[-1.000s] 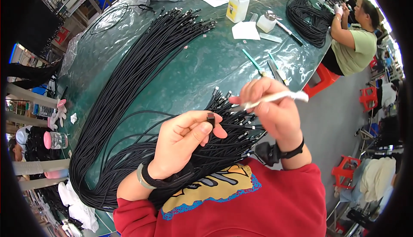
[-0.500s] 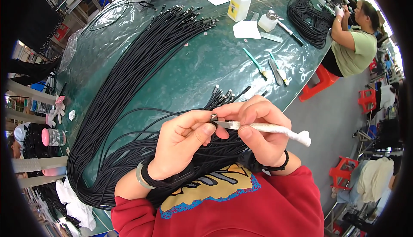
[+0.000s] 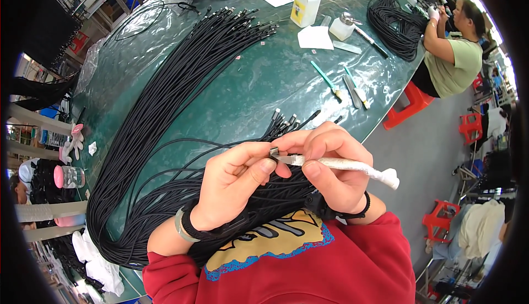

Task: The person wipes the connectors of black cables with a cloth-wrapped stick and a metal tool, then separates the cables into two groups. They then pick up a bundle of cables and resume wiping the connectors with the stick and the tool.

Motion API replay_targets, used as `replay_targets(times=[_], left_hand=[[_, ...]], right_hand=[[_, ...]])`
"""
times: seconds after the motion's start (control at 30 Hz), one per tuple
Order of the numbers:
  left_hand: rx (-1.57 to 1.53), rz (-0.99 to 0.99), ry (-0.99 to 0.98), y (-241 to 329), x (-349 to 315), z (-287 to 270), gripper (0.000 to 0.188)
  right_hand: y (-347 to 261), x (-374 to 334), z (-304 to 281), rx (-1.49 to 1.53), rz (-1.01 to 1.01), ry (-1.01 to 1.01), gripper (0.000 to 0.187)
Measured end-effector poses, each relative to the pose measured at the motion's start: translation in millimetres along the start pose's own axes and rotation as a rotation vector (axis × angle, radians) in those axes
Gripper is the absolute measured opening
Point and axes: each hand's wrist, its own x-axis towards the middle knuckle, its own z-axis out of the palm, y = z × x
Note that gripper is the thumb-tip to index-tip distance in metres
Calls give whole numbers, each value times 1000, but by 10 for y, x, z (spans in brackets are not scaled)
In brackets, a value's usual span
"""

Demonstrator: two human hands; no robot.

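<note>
The black connector (image 3: 274, 152) sits near, at centre, pinched in our left hand (image 3: 231, 180); our right hand (image 3: 340, 158) grips a white-handled blade (image 3: 350, 164) against it. Overpressing, we could slip leftward, scratching the connector or nicking that left thumb.

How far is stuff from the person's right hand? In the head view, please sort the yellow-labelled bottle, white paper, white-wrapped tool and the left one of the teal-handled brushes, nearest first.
From the right hand:
1. White-wrapped tool: in its grip.
2. Left teal-handled brush: lying ahead.
3. White paper: beyond the brush, slightly left.
4. Yellow-labelled bottle: farthest, behind the paper.
</note>
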Motion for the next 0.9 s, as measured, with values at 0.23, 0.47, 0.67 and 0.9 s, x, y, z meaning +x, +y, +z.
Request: replay_targets(times=[0.23, 0.47, 0.67, 0.9], left_hand=[[61, 59, -2, -19, -14, -8, 21], [86, 210, -55, -83, -17, -38, 27], [104, 209, -45, -82, -16, -36, 27], [105, 169, -19, -80, -27, -37, 24]], right_hand=[[-17, 28, -32, -60, -25, -37, 6], [-72, 37, -51, -111, 9, -67, 11], [-71, 37, -56, -132, -17, -72, 13], [-74, 16, 3, -34, 24, 47, 5]])
